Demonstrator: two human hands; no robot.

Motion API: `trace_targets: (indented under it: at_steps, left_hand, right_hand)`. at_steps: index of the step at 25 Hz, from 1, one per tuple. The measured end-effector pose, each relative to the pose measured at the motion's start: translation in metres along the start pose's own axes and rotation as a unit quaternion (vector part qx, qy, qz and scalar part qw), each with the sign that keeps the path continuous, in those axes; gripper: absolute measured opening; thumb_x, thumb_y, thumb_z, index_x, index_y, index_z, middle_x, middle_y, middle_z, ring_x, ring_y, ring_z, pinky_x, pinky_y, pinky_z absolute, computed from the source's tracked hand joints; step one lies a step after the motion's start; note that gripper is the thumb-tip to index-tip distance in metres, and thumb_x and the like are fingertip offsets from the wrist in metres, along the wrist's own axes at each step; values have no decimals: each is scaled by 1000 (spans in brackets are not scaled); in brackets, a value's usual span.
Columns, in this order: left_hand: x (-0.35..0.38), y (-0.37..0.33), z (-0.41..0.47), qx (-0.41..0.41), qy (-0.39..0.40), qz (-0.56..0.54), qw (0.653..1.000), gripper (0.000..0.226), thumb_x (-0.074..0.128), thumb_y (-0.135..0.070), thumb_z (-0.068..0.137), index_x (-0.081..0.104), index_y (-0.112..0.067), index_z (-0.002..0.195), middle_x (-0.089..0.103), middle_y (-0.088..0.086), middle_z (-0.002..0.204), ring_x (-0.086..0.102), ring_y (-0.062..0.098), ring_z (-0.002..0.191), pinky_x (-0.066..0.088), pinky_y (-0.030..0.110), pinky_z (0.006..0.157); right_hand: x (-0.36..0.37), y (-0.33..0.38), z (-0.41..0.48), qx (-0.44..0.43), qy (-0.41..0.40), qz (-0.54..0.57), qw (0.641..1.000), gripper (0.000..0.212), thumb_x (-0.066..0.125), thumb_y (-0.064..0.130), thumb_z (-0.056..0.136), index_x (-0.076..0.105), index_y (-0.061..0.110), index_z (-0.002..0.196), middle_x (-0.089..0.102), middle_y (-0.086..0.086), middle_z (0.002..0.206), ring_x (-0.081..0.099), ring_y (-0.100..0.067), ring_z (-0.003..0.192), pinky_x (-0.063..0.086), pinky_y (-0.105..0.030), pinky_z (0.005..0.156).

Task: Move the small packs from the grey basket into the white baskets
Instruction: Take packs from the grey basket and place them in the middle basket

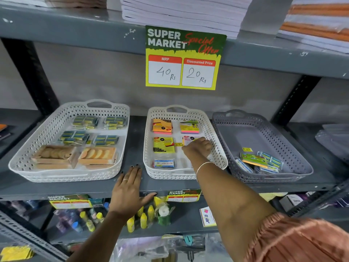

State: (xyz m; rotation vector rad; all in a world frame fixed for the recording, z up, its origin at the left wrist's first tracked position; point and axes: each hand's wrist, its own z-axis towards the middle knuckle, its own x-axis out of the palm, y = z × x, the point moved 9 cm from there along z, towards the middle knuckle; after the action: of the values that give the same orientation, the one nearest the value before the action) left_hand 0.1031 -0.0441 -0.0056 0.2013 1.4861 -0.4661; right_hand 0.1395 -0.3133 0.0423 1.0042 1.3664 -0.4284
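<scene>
The grey basket (pixel 264 129) stands at the right of the shelf with several small packs (pixel 258 161) heaped in its near corner. The middle white basket (pixel 149 148) holds sticky-note packs and a clear clip box (pixel 164 163). My right hand (pixel 198 148) is down inside this basket at its right side, fingers curled over a pale pack (pixel 188 139); whether it grips the pack is hidden. The left white basket (pixel 24 157) holds blue-yellow packs and two orange boxes. My left hand (pixel 128 188) lies flat on the shelf edge between the white baskets, holding nothing.
A price sign (pixel 183 59) hangs from the shelf above the middle basket. Stacks of paper (pixel 185 14) lie on the upper shelf. The shelf below holds yellow bottles (pixel 143 220) and other small goods. A black upright (pixel 294 99) stands behind the grey basket.
</scene>
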Motion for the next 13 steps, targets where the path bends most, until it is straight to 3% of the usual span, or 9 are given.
trace_targets:
  at_steps: [4,7,10,13]
  left_hand:
    - [-1,0,0,-6,1,-4,1000,99,11,-78,76,48,-1,127,57,17,130,54,30,119,40,49,100]
    - [0,1,0,-5,-2,-7,1000,99,12,-78,76,48,-1,127,57,17,130,54,31,119,40,49,101]
    - [-1,2,-1,-8,-2,-8,1000,100,10,-78,76,48,-1,127,56,18,130,53,31,120,40,49,101]
    - [-2,1,-1,-10,-2,-12,1000,102,8,-79,76,48,0,127,56,19,130,52,32,120,40,50,101]
  right_hand:
    - [1,0,1,-2,10,-19,1000,86,65,49,81,25,2,141,33,-16,147,32,-29,137,37,-36,106]
    - [-21,8,2,-54,-43,-29,997,80,62,52,82,32,5,139,39,-16,143,38,-30,134,38,-39,104]
    - [-69,8,12,-128,-127,17,983,51,53,31,94,41,4,135,45,-17,139,47,-31,128,46,-42,97]
    - [-100,-32,33,-88,-121,10,989,34,44,9,97,51,-1,129,54,-20,134,55,-33,123,50,-42,97]
